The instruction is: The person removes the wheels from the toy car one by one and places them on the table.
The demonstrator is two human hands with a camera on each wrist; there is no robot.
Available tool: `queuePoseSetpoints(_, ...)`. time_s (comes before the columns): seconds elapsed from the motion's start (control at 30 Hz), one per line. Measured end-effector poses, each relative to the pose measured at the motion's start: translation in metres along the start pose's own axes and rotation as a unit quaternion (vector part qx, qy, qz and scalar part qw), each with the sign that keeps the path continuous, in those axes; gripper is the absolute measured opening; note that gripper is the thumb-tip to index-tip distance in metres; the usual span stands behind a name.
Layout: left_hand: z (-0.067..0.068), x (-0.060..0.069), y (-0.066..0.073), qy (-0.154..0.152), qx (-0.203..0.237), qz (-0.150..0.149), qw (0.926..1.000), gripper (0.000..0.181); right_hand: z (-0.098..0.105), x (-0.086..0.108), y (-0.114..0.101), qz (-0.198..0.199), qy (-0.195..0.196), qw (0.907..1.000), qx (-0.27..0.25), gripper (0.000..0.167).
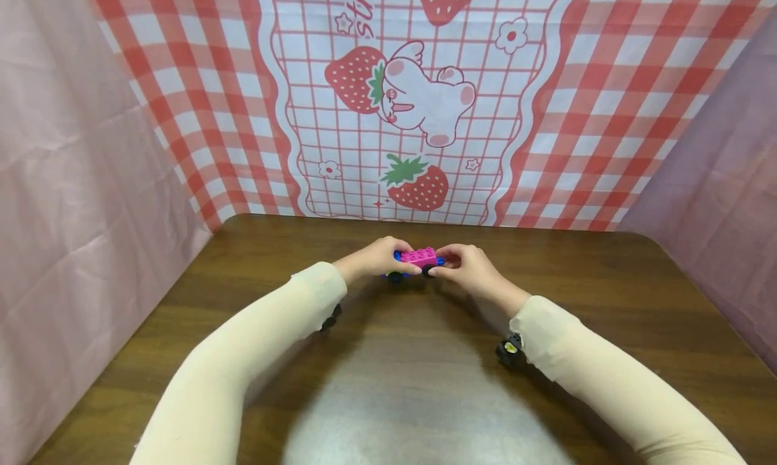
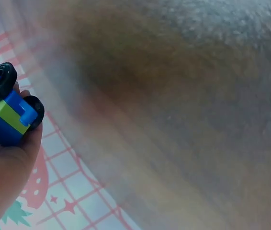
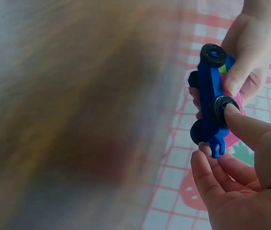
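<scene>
A toy vehicle with a blue base (image 3: 208, 103) and black wheels (image 2: 0, 82) is held between both hands near the table's far side. A pink studded brick (image 1: 419, 257) sits on top of it, and a lime green piece (image 2: 11, 116) shows at one end. The left hand (image 1: 379, 256) grips the vehicle's left end, its thumb along the near side. At the other end, the right hand (image 1: 470, 270) pinches it, the thumb on a wheel (image 3: 225, 111) and the fingers by the blue hitch (image 3: 217, 145).
The brown wooden table (image 1: 400, 384) stretches from the hands toward the person. A checked strawberry cloth (image 1: 425, 100) hangs behind its far edge, with pink curtains (image 1: 91, 148) at the sides. Dark wrist devices (image 1: 510, 349) sit at both cuffs.
</scene>
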State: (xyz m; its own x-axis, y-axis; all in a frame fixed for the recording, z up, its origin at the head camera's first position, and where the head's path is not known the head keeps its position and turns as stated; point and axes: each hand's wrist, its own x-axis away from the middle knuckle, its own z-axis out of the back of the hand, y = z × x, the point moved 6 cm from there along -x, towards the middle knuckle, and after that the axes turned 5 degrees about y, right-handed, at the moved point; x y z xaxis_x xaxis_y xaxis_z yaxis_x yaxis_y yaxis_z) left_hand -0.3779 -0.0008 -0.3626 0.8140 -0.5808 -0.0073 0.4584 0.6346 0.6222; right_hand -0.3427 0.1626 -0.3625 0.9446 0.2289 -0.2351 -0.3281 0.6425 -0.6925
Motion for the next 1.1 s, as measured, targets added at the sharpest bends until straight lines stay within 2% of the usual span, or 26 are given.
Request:
queuePoseSetpoints(0.17, 0.008, 0.007, 0.005, 0.005, 0.003, -0.002, 1.0, 0.044, 0.006, -0.001, -0.014, 0.019, 0.013, 0.9996, -0.016, 0.041)
queuePoseSetpoints(0.4, 0.017, 0.022, 0.014, 0.019, 0.028, -0.007, 0.9994, 0.054, 0.012, 0.0, -0.034, 0.053, 0.024, 0.9976, -0.037, 0.04)
queuePoseSetpoints(0.6, 0.023, 0.033, 0.022, 0.015, 0.081, -0.016, 0.9965, 0.047, 0.02, 0.002, -0.054, 0.07, 0.024, 0.9959, -0.052, 0.039)
queuePoseSetpoints(0.7, 0.025, 0.037, 0.023, 0.017, 0.108, -0.007, 0.9939, 0.046, 0.024, 0.003, -0.063, 0.071, 0.018, 0.9958, -0.054, 0.041)
queuePoseSetpoints(0.8, 0.027, 0.04, 0.023, 0.024, 0.134, 0.001, 0.9906, 0.046, 0.025, 0.003, -0.066, 0.057, 0.016, 0.9964, -0.062, 0.043)
queuePoseSetpoints(0.93, 0.029, 0.045, 0.024, 0.036, 0.165, 0.011, 0.9855, 0.045, 0.021, 0.007, -0.064, 0.008, 0.006, 0.9957, -0.092, 0.045)
queuePoseSetpoints(1.03, 0.029, 0.05, 0.024, 0.043, 0.178, 0.017, 0.983, 0.044, 0.016, 0.012, -0.063, -0.018, -0.011, 0.9944, -0.104, 0.04)
queuePoseSetpoints(1.1, 0.028, 0.054, 0.024, 0.045, 0.185, 0.019, 0.9816, 0.043, 0.012, 0.016, -0.065, -0.018, -0.023, 0.9946, -0.099, 0.034)
